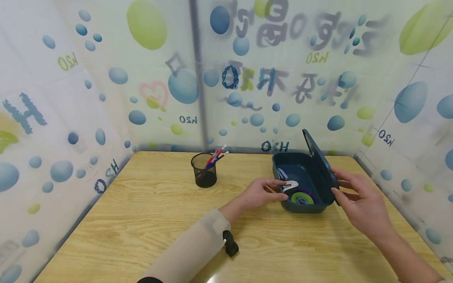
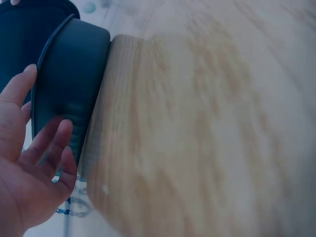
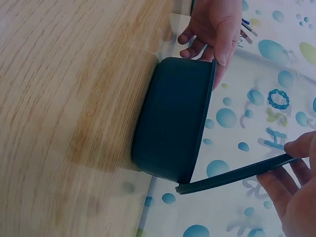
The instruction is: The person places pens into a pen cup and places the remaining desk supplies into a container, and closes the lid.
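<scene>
A dark teal box (image 1: 304,208) stands on the table at the right in the head view, its lid (image 1: 320,163) tilted up along the right side. My right hand (image 1: 364,204) holds the lid's edge between thumb and fingers, as the right wrist view confirms. On the left side, my left hand (image 1: 263,192) touches the box's rim with its thumb, the other fingers loosely bent by the outer wall (image 2: 74,79). Inside the box lie a green and purple ring-shaped roll (image 1: 302,198), a small white item (image 1: 291,185) close by my left fingertips and a pale blue-white piece (image 1: 282,175).
A black mesh pen holder (image 1: 205,177) with several pens (image 1: 216,157) stands left of the box, towards the back of the wooden table (image 1: 148,204). Patterned curtains (image 1: 240,98) close off the back and both sides.
</scene>
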`<action>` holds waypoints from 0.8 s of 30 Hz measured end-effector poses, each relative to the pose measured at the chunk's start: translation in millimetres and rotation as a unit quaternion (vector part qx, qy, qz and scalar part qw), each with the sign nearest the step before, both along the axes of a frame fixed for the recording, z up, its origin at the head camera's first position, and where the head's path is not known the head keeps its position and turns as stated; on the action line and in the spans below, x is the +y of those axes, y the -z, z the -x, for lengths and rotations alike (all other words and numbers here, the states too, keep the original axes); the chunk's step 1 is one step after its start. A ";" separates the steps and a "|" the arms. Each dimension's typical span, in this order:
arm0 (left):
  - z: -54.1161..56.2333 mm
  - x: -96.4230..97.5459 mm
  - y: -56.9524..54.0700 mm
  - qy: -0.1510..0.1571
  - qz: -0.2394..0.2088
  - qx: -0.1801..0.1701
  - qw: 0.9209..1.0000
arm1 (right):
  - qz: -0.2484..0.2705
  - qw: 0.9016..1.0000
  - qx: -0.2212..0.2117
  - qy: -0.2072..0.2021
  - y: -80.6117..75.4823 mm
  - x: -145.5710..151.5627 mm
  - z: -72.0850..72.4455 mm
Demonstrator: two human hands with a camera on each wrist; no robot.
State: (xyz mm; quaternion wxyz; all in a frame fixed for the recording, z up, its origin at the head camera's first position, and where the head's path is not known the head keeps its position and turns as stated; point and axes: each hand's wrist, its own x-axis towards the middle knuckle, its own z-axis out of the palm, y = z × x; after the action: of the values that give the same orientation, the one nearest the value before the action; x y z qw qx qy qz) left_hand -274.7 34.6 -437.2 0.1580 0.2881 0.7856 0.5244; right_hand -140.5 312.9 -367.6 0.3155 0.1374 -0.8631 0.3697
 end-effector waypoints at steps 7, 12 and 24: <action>0.5 0.7 1.7 0.005 -0.013 0.008 1.000 | -0.026 1.000 -0.007 0.001 2.5 -5.6 0.3; -1.6 0.3 -3.0 -0.027 -0.041 0.025 0.998 | -0.049 0.999 0.010 -0.004 1.8 -10.1 0.8; 2.7 17.4 -30.7 -0.021 -0.079 0.077 0.994 | -0.109 0.994 -0.007 0.013 2.5 -18.1 1.7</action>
State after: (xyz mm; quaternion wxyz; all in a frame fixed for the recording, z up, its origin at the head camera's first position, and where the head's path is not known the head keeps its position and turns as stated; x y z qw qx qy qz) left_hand -277.5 52.0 -406.5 0.0628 0.3225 0.7573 0.5644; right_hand -142.2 294.8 -370.1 0.2970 0.1572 -0.9021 0.2706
